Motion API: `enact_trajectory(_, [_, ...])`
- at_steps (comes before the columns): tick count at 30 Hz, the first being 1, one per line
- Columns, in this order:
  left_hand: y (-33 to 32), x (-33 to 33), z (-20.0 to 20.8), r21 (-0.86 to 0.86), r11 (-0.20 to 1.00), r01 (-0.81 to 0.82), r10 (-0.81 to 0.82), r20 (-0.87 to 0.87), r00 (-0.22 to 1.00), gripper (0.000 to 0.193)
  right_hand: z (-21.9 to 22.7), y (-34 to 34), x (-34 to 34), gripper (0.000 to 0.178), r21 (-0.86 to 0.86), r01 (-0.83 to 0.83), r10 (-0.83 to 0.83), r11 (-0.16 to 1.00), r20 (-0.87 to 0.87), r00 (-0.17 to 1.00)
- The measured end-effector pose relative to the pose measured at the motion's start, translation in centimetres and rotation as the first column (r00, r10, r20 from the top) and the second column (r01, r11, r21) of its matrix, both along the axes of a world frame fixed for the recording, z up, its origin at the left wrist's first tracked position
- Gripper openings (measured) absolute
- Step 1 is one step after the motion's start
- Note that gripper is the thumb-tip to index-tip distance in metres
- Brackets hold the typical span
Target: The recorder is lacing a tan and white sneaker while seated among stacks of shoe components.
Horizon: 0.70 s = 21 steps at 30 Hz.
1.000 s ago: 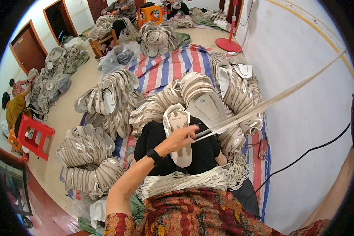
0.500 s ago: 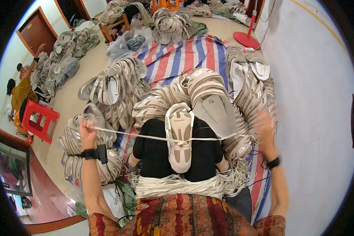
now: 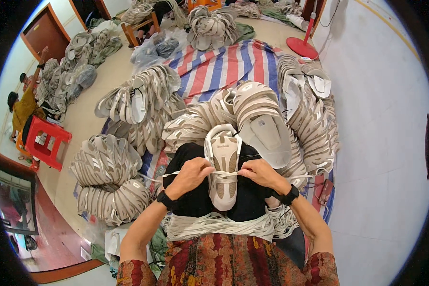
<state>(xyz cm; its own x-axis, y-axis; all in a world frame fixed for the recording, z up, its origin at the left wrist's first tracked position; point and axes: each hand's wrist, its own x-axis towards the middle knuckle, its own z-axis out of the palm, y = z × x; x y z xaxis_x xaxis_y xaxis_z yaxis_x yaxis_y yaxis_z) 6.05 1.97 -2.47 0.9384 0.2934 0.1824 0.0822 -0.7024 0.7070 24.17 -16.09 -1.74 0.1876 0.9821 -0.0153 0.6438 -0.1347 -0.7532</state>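
A beige shoe upper rests between my knees, its toe toward me. A flat cream shoelace crosses its front. At the shoe's left side my left hand is closed, pinching the lace, and a lace end trails off leftward. My right hand pinches the lace at the right side, thumb and finger close to the upper. Across my lap lies a thick bundle of cream laces. Just beyond the shoe sit rows of nested beige uppers.
More stacked uppers stand left and right, on a striped tarp. A red stool and a person in a yellow top are far left. A white wall rises at right; a red stand base is behind.
Both hands have come inward from wide apart to the sides of the shoe. The lace, earlier stretched out to both sides, is now gathered close across the upper.
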Motion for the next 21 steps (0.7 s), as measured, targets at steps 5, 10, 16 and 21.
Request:
enact_trajectory(5, [1.3, 0.0, 0.5, -0.073, 0.997, 0.03, -0.049, -0.279, 0.959, 0.021, 0.4, 0.1, 0.0, 0.022, -0.029, 0.008, -0.015, 1.0, -0.249, 0.968])
enact_trajectory(10, [2.3, -2.0, -0.3, -0.206, 0.978, -0.014, -0.05, -0.3, 0.953, 0.023, -1.2, -0.7, 0.7, 0.022, -0.111, 0.115, -0.139, 0.987, -0.235, 0.962])
enact_trajectory(16, [5.5, -8.7, 2.4, -0.441, 0.89, -0.117, -0.059, -0.366, 0.929, 0.018, 3.7, -7.2, 5.3, 0.023, -0.185, -0.027, 0.009, 0.982, -0.098, 0.995])
enact_trajectory(21, [11.5, -23.0, 7.5, -0.201, 0.895, -0.399, 0.266, -0.478, 0.837, 0.01, 13.5, -24.5, 14.5, 0.022, -0.478, 0.4, -0.315, 0.782, 0.252, 0.915])
